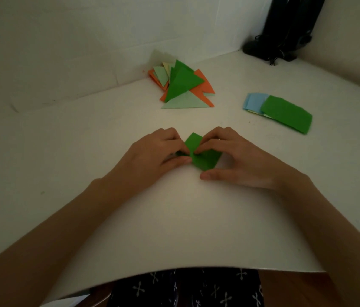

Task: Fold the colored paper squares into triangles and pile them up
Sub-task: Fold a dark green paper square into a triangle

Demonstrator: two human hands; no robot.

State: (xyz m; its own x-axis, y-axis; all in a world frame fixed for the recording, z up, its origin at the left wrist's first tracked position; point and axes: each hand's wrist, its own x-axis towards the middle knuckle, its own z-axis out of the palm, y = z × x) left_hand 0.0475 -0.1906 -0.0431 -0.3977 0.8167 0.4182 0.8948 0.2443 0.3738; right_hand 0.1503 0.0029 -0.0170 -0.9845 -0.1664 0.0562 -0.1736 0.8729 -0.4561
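Hands are meeting over a green paper square [206,160] that is lying on the middle of a white table [174,218], one flap standing up between them. The left hand [152,151] is curling in from 9 o'clock, thumb and fingertips pinching the sheet's left part. The right hand [236,160] is reaching in from 3 o'clock, its bent fingers gripping the raised flap while its thumb is lying flat on the table just beside the sheet's near corner. A pile of folded triangles [183,85] is sitting at 12 o'clock, and a stack of unfolded squares [285,114] at 2 o'clock, both well apart from the hands.
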